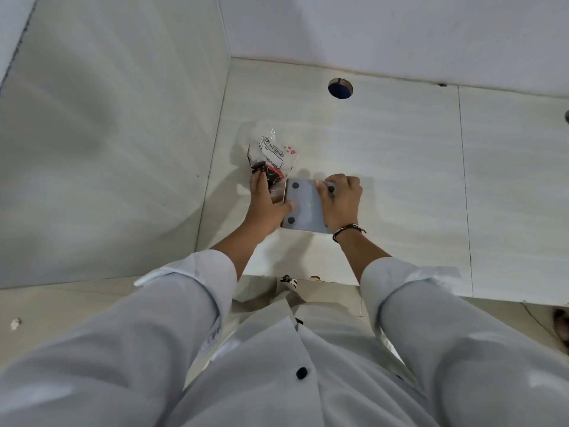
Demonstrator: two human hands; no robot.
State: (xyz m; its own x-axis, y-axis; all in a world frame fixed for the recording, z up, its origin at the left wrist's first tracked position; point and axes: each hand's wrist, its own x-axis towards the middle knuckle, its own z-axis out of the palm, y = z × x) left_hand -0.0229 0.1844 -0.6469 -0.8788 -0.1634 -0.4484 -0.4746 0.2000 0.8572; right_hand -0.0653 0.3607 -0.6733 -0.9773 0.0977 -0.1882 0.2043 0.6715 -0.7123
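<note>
A grey rectangular box with round dark pads at its corners lies on the white tiled counter. My left hand holds its left side, thumb on the grey face and fingers reaching along the left edge. My right hand covers the box's right side with curled fingers and pinches something small and pale at the top right corner; what it is I cannot tell. A clear plastic tissue packet with black and red contents lies just behind my left hand.
A tiled wall stands close on the left and another runs along the back. A round hole opens in the counter at the back. The counter's front edge lies below my wrists, with floor and a shoe beneath.
</note>
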